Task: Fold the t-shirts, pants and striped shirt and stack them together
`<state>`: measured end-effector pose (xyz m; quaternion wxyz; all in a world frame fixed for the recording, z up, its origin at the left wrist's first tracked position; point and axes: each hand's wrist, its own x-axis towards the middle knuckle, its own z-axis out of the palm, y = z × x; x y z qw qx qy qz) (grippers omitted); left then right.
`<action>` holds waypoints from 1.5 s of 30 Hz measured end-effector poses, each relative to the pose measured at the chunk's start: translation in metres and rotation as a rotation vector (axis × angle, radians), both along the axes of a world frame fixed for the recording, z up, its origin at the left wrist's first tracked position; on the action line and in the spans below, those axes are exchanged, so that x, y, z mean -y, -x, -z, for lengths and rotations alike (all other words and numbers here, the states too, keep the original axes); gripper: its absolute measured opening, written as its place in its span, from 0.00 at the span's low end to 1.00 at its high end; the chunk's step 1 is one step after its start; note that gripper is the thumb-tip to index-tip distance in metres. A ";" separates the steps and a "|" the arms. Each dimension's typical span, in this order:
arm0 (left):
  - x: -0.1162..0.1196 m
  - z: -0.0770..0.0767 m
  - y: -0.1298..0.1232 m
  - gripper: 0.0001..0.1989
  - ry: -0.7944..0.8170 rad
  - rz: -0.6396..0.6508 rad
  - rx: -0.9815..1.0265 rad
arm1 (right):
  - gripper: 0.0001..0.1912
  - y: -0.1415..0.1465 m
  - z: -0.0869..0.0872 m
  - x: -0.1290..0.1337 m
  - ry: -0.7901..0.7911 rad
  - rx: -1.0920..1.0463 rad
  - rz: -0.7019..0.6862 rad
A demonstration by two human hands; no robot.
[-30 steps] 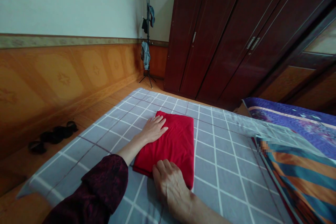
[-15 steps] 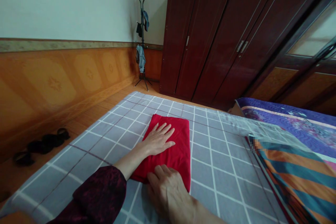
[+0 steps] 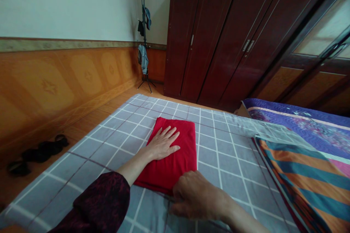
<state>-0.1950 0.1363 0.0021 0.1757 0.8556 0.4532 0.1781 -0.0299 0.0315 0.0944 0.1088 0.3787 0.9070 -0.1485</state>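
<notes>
A folded red cloth, perhaps a garment, lies on the grey checked bedsheet. My left hand rests flat on its upper left part, palm down with fingers spread. At the near right corner, my right hand is closed, its fingers curled over the cloth's edge. This hand is slightly blurred, and its fingertips are partly hidden beneath it.
Folded orange-and-teal striped fabric lies on the right of the bed. Beyond it is a purple patterned bedspread. Dark red wardrobes and a coat stand stand behind; black shoes are on the left floor.
My right hand has slid right along the near edge of the red cloth to its corner. My left hand stays flat on top. The whole view has shifted slightly.
</notes>
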 end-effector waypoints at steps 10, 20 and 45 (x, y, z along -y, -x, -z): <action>0.001 -0.008 -0.002 0.32 -0.057 0.001 -0.285 | 0.10 -0.012 0.013 -0.019 -0.065 -0.131 0.107; -0.005 -0.005 0.007 0.32 -0.085 -0.058 -0.292 | 0.25 -0.005 0.088 0.004 -0.470 -0.367 0.092; -0.018 -0.017 -0.008 0.27 -0.147 -0.084 -0.292 | 0.40 -0.029 0.110 0.012 -0.428 -0.341 -0.025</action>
